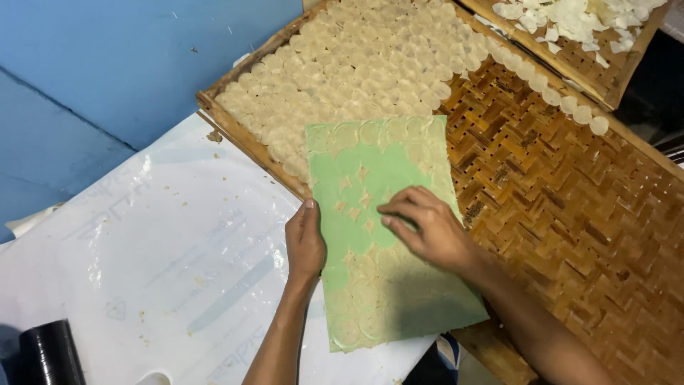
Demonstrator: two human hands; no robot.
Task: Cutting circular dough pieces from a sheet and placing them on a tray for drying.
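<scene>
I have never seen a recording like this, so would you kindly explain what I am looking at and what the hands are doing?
This is one picture from a camera worn on a person's head, looking down at their own bare hands. No machine is involved. The left hand holds the edge of a green sheet covered with thin, pale round discs. The right hand lies flat on that sheet, fingers on the discs. The sheet rests partly on a woven bamboo tray, whose far half is filled with rows of similar discs. A second tray of white pieces sits behind. Under it all is a clear plastic sheet, with a black cylinder at the lower left.
</scene>
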